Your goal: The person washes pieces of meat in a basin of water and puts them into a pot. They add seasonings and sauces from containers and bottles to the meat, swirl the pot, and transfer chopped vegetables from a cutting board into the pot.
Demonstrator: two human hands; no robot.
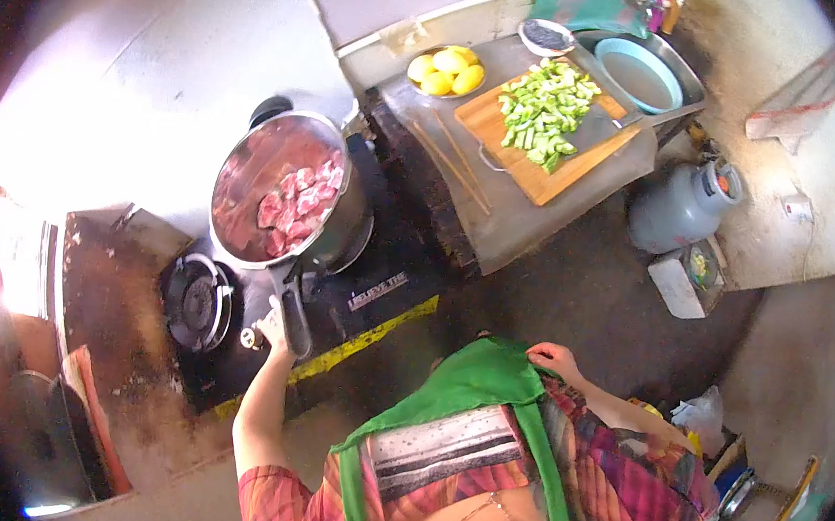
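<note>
My left hand [275, 329] is at the stove front, beside and partly behind the black handle of a deep metal pot [349, 222]. Its fingers are partly hidden, and I cannot tell whether they grip the handle. A stove knob [251, 338] lies just left of this hand. Chunks of raw meat [297, 204] sit in the tilted-looking pot, over the right burner of the black gas stove [398, 259]. My right hand [554, 360] is at my waist, its curled fingers on the edge of my green apron [455, 390].
Right of the stove, a worktop holds a wooden cutting board [565, 189] with chopped green vegetable [547, 112], chopsticks [447, 163], a plate of yellow potato-like pieces [446, 70] and a blue basin [641, 76]. A grey gas cylinder [679, 210] stands beyond. The left burner [197, 302] is bare.
</note>
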